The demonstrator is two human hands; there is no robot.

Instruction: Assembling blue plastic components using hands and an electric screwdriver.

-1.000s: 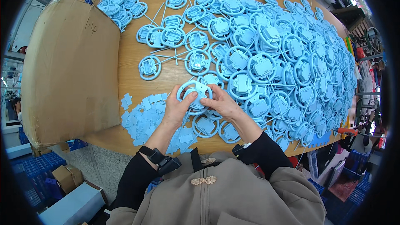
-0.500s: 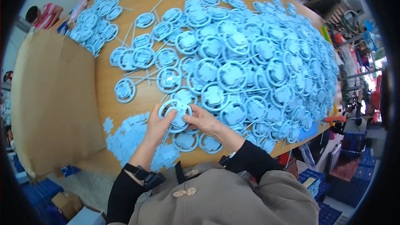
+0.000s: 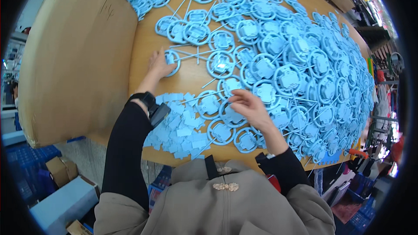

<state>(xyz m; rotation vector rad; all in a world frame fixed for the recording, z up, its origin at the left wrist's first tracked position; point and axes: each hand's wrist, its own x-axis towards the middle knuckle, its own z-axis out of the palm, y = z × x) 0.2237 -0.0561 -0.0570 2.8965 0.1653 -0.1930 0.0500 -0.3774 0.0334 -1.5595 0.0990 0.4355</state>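
At the table's left, my left hand (image 3: 160,64) has its fingers closed round the near-left rim of a light-blue plastic ring part (image 3: 176,56), which has a thin rod sticking out to its right. My right hand (image 3: 250,108) hovers over the left edge of the big pile, fingers loosely bent and apart, nothing seen in them. Just beneath it lies another blue ring part (image 3: 227,118), partly covered by the hand. Between my forearms spreads a heap of small flat light-blue plates (image 3: 176,124).
A large cardboard box (image 3: 82,61) stands along the left side. The pile of blue ring parts (image 3: 289,78) with rods covers the middle and right of the wooden table (image 3: 148,35). An orange-handled tool (image 3: 358,153) sits at the right edge. Blue crates (image 3: 30,156) are on the floor.
My hands have come apart from the ring part both held. The left has reached out to another ring part on the table; the right has let go. The view has shifted left.
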